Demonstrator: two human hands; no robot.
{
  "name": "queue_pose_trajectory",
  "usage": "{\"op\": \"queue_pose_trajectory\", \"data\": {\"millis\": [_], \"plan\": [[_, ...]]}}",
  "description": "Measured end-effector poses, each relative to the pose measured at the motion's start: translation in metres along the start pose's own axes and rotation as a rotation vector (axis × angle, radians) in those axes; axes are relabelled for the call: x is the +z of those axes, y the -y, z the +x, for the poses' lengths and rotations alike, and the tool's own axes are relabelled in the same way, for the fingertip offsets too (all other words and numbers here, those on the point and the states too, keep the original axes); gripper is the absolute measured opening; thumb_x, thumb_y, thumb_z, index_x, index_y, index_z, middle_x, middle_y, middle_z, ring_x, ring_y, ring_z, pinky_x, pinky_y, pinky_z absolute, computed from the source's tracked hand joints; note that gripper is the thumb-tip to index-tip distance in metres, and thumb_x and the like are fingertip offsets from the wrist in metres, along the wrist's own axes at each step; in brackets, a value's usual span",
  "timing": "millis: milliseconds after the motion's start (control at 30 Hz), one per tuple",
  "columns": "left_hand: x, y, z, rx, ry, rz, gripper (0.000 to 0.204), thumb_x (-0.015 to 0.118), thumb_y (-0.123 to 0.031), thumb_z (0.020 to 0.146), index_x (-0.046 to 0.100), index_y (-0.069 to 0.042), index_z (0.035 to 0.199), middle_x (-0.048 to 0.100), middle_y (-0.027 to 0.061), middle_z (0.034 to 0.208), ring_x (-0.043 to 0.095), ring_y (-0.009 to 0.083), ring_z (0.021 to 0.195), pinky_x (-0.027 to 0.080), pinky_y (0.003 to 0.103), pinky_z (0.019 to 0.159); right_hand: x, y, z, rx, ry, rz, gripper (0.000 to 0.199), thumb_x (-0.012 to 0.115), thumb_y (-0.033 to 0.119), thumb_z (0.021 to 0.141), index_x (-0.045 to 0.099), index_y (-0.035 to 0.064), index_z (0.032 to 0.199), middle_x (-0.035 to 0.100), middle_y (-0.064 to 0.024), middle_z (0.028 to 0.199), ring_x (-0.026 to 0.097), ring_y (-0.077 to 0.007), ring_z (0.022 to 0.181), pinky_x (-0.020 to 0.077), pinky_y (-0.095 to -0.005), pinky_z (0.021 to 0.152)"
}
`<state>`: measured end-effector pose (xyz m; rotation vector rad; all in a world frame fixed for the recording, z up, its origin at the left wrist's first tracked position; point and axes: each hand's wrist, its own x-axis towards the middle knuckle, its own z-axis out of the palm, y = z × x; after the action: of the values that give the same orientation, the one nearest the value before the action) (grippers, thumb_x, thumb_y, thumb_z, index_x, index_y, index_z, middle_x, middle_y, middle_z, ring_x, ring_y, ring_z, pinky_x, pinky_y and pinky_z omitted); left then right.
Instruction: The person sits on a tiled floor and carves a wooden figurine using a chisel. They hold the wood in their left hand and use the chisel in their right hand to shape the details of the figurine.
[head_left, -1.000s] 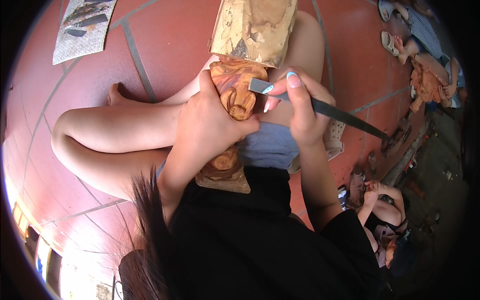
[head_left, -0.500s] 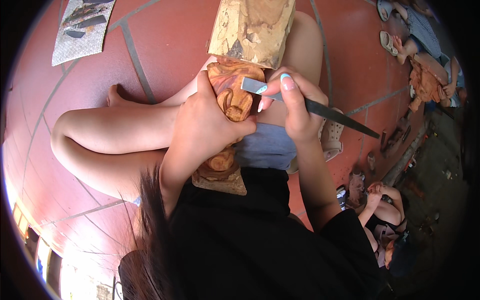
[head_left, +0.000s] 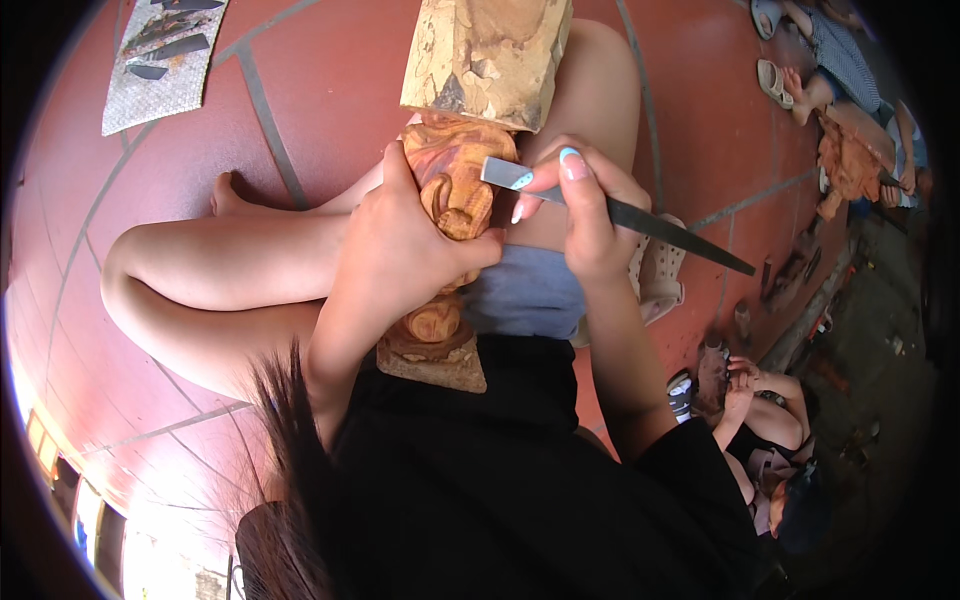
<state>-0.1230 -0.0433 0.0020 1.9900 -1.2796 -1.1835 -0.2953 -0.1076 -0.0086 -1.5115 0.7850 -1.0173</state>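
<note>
A carved wooden figure (head_left: pixel 461 205), orange-brown with curling relief, lies across my lap. Its far end is a rough pale block (head_left: pixel 487 65), and its near end is a flat base (head_left: pixel 440 365) against my black shirt. My left hand (head_left: pixel 405 235) wraps round the carving's narrow middle, thumb pointing right. In my right hand (head_left: pixel 592 200) is a flat steel chisel (head_left: pixel 650 222), pinched between thumb and fingers near its blade. The square tip is over the carving's right side; whether it touches the wood I cannot tell. The chisel's dark shank slants down to the right.
Red floor tiles (head_left: pixel 700 90) surround my crossed bare legs. On a pale woven mat (head_left: pixel 160 95) at the far left lie several dark blades. A beige clog (head_left: pixel 660 265) is beside my right arm. At the right, other people sit, one near a reddish carving (head_left: pixel 850 160).
The carving has shifted slightly left, with my left hand still round it. My right hand and the chisel stay nearly in place, so the tip is now nearer the carving's right edge.
</note>
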Motion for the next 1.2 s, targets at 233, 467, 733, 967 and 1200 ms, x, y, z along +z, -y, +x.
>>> {"op": "queue_pose_trajectory", "data": {"millis": [233,467,733,967,1200], "plan": [[-0.001,0.002,0.001,-0.004,0.022,-0.080,0.092,0.083,-0.038,0.059,0.038,0.014,0.121,0.065,0.0279,0.099,0.066,0.0404,0.095,0.053,0.041,0.082,0.008,0.008,0.003,0.027,0.009,-0.094,0.035,0.041,0.010,0.100,0.061,-0.0083,0.078,0.060,-0.0157,0.071,0.059,-0.0193,0.064,0.0478,-0.0293,0.064],[-0.001,0.005,0.003,0.020,0.018,-0.148,0.089,0.084,-0.036,0.059,0.040,0.011,0.122,0.064,0.0262,0.106,0.065,0.0387,0.102,0.051,0.040,0.087,0.000,0.009,-0.003,-0.012,0.033,-0.127,0.033,0.042,0.010,0.099,0.062,-0.0091,0.080,0.061,-0.0157,0.072,0.060,-0.0193,0.067,0.0504,-0.0314,0.066],[0.000,0.017,0.007,0.033,0.066,-0.278,0.088,0.085,-0.031,0.060,0.040,0.010,0.125,0.065,0.0231,0.108,0.065,0.0341,0.103,0.050,0.037,0.089,0.004,0.002,-0.007,-0.011,-0.048,-0.068,0.023,0.052,0.005,0.095,0.067,-0.0019,0.078,0.066,-0.0073,0.067,0.059,-0.0152,0.064,0.0453,-0.0306,0.066],[-0.001,0.013,0.005,0.041,0.063,-0.373,0.086,0.085,-0.029,0.060,0.043,0.008,0.125,0.065,0.0223,0.108,0.065,0.0327,0.103,0.050,0.037,0.090,0.011,-0.005,-0.012,-0.058,-0.058,-0.065,0.023,0.051,0.004,0.096,0.066,-0.0033,0.079,0.067,-0.0090,0.071,0.060,-0.0159,0.064,0.0469,-0.0304,0.066],[0.000,0.016,0.004,-0.027,0.111,-0.443,0.085,0.085,-0.026,0.061,0.042,0.008,0.127,0.065,0.0197,0.111,0.064,0.0279,0.105,0.049,0.035,0.092,0.020,-0.001,-0.006,0.020,-0.107,0.032,0.029,0.048,0.007,0.099,0.065,-0.0082,0.082,0.063,-0.0126,0.074,0.064,-0.0170,0.066,0.0507,-0.0276,0.064]]}}
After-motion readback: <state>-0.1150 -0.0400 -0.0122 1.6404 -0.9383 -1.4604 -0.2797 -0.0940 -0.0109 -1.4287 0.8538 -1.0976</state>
